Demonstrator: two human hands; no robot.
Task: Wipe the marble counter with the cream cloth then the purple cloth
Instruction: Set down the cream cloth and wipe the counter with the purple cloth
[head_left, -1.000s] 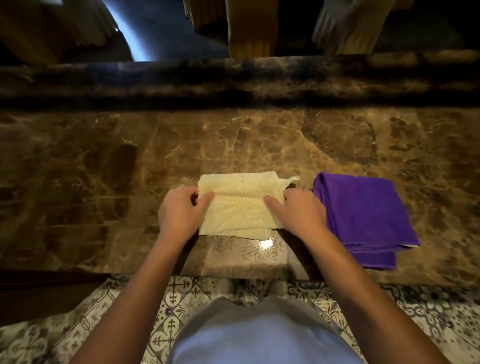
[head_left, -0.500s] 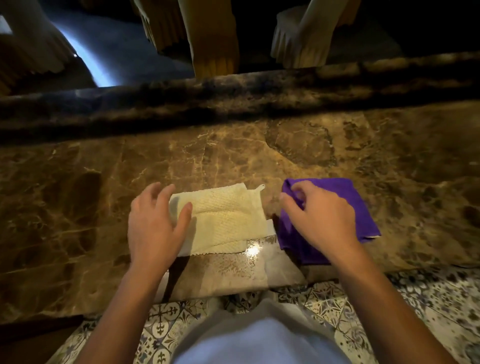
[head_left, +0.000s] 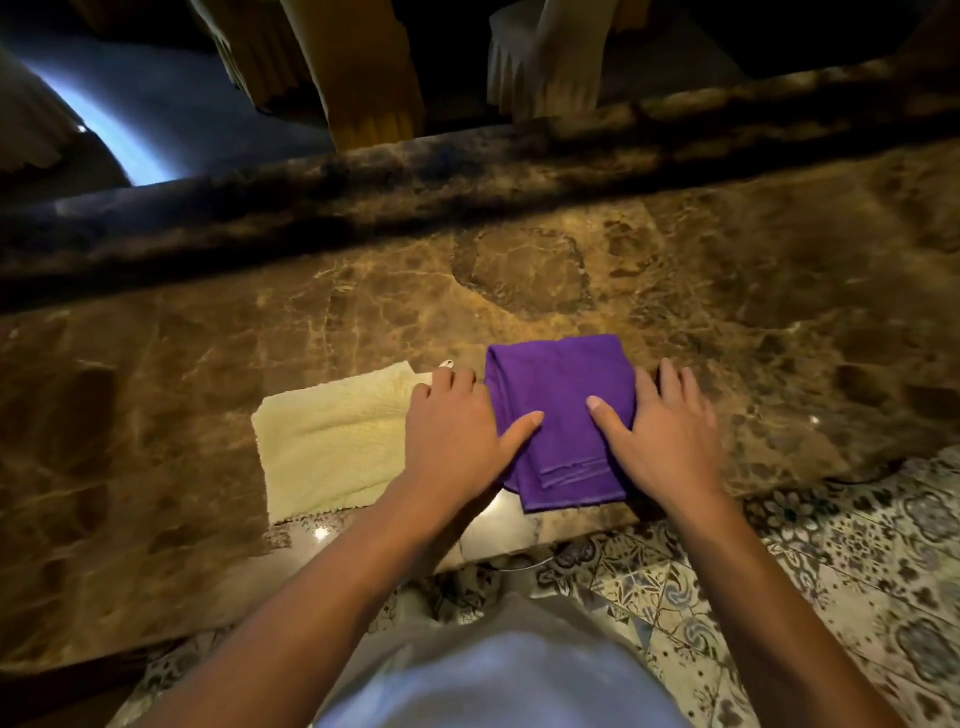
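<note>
A folded purple cloth (head_left: 563, 410) lies on the brown marble counter (head_left: 519, 280) near its front edge. My left hand (head_left: 457, 431) rests flat at the cloth's left side, thumb on the purple fabric. At the cloth's right side lies my right hand (head_left: 665, 431), fingers straight and thumb on the cloth. To the left, a folded cream cloth (head_left: 332, 441) lies flat on the counter, its right end hidden under my left hand.
A raised dark marble ledge (head_left: 467, 171) runs along the back of the counter. Behind it hang yellow and cream fringed fabrics (head_left: 363, 78). Patterned floor tiles (head_left: 831, 571) show below the counter's front edge.
Both hands left the cream cloth. The right hand went to the purple cloth first, and the left hand followed; now both lie flat on it.
</note>
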